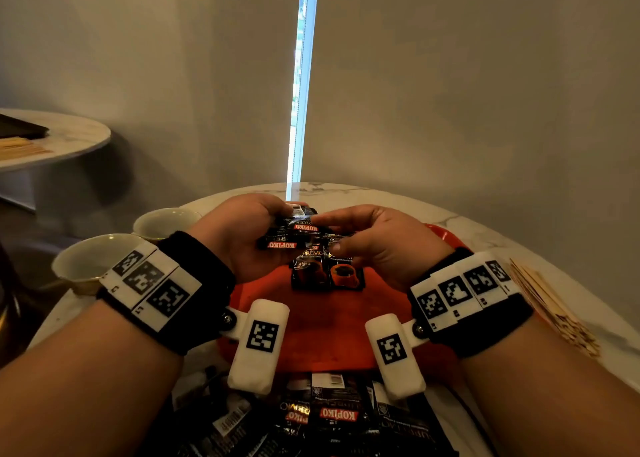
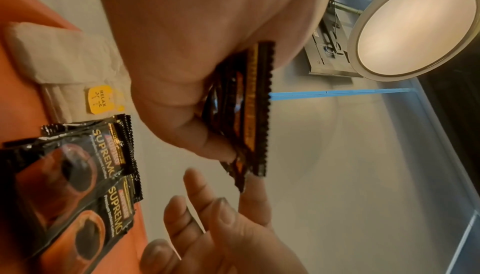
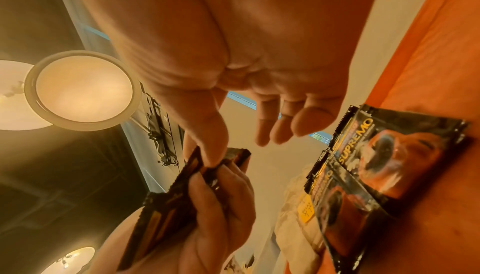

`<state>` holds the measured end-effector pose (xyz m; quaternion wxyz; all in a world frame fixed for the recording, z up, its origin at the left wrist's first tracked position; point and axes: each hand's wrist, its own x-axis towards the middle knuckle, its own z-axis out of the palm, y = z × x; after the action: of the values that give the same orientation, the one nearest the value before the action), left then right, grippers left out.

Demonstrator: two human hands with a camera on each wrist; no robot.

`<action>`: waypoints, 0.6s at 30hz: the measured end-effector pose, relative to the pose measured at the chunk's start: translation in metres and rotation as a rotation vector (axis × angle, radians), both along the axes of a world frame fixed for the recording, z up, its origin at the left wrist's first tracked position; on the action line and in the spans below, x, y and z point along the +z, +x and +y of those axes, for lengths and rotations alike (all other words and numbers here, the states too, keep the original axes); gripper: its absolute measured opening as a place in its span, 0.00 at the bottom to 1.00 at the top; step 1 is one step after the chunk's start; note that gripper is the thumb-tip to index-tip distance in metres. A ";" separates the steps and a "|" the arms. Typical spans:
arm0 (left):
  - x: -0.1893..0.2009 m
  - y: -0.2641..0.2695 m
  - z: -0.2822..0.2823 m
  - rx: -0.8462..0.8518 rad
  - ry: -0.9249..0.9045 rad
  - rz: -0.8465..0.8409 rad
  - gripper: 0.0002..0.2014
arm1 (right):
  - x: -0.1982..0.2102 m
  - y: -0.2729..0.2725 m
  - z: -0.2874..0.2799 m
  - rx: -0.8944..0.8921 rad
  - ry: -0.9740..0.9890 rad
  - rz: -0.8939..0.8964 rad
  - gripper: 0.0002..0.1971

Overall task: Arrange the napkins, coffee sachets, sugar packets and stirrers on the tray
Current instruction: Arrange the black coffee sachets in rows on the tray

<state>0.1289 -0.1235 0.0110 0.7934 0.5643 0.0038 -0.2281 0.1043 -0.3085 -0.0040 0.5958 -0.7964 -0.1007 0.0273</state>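
left hand [image 1: 242, 235] – sachets [image 1: 294, 229] – right hand [image 1: 377, 245]

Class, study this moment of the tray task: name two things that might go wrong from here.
1. The left hand holds several coffee sachets fanned loosely; as the right hand pinches one, others might slip.
2. A dropped sachet might knock askew the two sachets laid side by side on the orange tray.

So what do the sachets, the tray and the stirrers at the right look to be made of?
Coffee sachets: glossy printed film, probably plastic or foil laminate; they glint, crinkle, and have serrated ends. Tray: orange, smooth with a dull sheen and a moulded rim, likely plastic. Stirrers: pale flat sticks, matt, apparently wood. Table: white with grey veins, marble or a marble-look surface.
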 end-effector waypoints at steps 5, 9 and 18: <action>-0.005 0.005 0.000 -0.046 0.029 0.031 0.13 | 0.000 -0.001 0.001 -0.063 0.036 -0.056 0.14; -0.004 0.003 0.004 -0.073 0.069 0.065 0.14 | -0.003 0.007 0.000 -0.198 0.291 -0.039 0.07; -0.003 0.007 0.006 -0.072 0.118 0.077 0.09 | -0.022 0.034 -0.028 -0.432 0.320 0.134 0.03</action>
<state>0.1355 -0.1176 0.0075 0.7493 0.6006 0.0272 -0.2775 0.1380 -0.3367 -0.0257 0.7113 -0.6916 0.1081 -0.0643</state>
